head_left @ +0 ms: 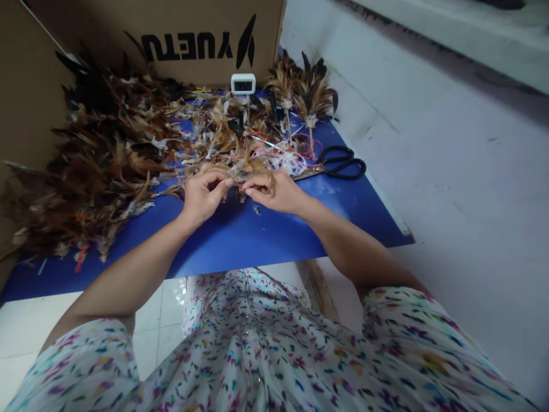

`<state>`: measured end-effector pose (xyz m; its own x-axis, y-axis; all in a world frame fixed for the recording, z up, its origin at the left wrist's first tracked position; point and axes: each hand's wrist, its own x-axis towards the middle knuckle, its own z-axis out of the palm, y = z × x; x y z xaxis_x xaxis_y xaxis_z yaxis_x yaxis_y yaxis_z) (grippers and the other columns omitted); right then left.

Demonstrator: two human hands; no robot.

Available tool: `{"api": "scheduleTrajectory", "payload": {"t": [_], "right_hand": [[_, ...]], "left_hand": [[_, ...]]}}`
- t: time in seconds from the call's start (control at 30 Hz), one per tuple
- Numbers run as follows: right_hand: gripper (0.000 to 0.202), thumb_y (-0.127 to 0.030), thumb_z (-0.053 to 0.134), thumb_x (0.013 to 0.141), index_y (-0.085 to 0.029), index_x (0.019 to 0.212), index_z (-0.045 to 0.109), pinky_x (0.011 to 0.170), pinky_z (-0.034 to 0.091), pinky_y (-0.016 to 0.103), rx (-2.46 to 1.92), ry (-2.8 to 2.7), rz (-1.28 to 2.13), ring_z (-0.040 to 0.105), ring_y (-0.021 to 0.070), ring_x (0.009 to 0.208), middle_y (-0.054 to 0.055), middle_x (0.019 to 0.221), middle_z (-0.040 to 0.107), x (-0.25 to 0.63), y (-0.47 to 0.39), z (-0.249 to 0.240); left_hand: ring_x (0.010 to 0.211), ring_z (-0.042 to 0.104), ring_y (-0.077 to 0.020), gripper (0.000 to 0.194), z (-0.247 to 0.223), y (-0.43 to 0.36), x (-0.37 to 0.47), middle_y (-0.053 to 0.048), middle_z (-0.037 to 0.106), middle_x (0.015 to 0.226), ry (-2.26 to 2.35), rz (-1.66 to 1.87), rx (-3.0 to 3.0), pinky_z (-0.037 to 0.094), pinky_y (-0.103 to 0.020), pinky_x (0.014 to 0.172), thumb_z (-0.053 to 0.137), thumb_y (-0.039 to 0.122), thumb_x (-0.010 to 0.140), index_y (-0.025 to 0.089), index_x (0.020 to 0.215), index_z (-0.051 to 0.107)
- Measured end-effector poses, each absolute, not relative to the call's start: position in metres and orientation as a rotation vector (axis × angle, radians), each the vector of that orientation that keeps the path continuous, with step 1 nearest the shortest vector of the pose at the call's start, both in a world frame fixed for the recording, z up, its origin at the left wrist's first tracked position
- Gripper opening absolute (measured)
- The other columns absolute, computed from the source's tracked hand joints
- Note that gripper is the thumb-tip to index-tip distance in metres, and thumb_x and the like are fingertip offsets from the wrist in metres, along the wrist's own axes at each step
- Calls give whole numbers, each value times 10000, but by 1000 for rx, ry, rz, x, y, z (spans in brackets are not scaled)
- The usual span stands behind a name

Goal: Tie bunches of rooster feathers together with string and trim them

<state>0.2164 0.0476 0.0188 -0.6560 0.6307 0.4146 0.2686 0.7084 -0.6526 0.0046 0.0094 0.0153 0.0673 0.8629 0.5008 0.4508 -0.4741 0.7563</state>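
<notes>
My left hand [203,195] is closed in a pinch, thumb against fingertips, at the left base of a small tuft of brown and grey feathers [245,165]. Facing it, my right hand [278,191] pinches at the right side of the same tuft, its fingers curled. The tips of both hands nearly meet, and the feathers fan out just beyond them. Whether a thread runs between the fingertips is too small to tell. Close behind my right hand lie a tangle of white plastic strips [292,162] and some red string [316,150].
Black-handled scissors [343,162] lie on the blue table [266,240] to the right. A large pile of loose feathers [98,154] covers the left side. Feather bundles on sticks [312,94] and a small white digital clock [243,84] stand before a cardboard box [193,28].
</notes>
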Motion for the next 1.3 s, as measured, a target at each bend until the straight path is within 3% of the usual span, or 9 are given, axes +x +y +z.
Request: {"api": "scheduleTrajectory", "payload": {"t": [0.13,0.3,0.47,0.63,0.77,0.93,1.07,1.3], "right_hand": [[216,-256,561,923,-129,953,734,654,411,252,-649,-2343,579,519,99,606,1,690,647,215,41,25],[241,-246,507,965,-132,947,719,719,440,278,-576,-2420,326,584,133,696,46,794,694,215,40,23],[274,-250,467,985,-144,921,712,743,438,306,-554,-2478,72,611,174,755,67,809,709,213,39,19],[282,-207,434,997,-145,927,699,694,384,317,-562,-2547,-140,585,177,749,75,853,713,212,35,22],[333,-174,372,1031,-151,986,702,678,348,324,-558,-2579,-347,548,177,752,60,796,675,212,35,27],[339,-170,349,1053,-124,1130,676,703,362,342,-606,-2625,-350,526,189,781,82,830,661,214,33,36],[287,-155,403,1034,-122,999,686,688,347,349,-662,-2678,-458,520,204,791,90,820,653,218,32,42],[295,-155,398,1039,-126,984,686,685,324,349,-587,-2693,-506,508,208,822,85,827,634,220,34,44]], "left_hand": [[668,624,-142,355,13,9,4,-22,668,656,1418,1377,2058,490,-269,646,625,469,906,185,696,655],[785,658,-167,189,13,8,5,-43,722,780,1492,1373,2312,521,-305,759,621,267,884,173,729,673],[881,676,-167,178,8,7,7,-57,735,905,1406,1286,2552,533,-315,844,545,202,923,166,856,706],[846,651,-162,241,0,8,6,-70,700,924,1402,1096,2677,535,-289,748,463,233,962,169,876,678],[858,644,-170,246,-1,7,4,-83,694,946,1397,1010,2696,535,-304,768,431,260,986,177,904,648],[832,636,-183,264,1,5,7,-104,689,947,1433,950,2661,516,-311,730,418,279,990,178,854,620],[759,609,-182,258,2,4,9,-98,681,901,1496,819,2650,481,-310,667,419,237,966,186,780,592],[763,624,-188,273,8,1,14,-118,692,972,1536,661,2588,484,-323,682,376,215,963,171,843,617]]}}
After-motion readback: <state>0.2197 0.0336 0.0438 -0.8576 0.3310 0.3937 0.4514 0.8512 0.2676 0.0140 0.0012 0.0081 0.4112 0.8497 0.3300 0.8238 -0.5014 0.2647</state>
